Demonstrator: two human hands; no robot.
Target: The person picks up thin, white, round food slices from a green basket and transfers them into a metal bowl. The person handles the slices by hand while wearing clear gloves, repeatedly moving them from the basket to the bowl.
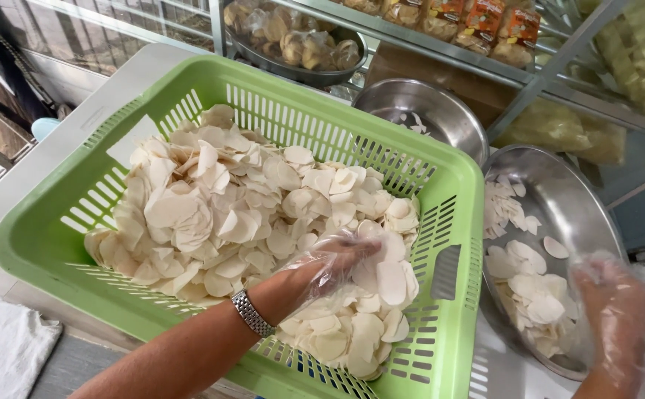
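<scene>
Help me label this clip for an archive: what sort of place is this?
Probably a small snack-making shop or kitchen: a green basket heaped with pale raw chips, metal bowls, and packaged snacks on glass shelves.

Head-worn camera, looking steeply down, close over hands

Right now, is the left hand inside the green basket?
Yes: the left hand, in a clear plastic glove, rests on the pale slices heaped in the green basket.
</scene>
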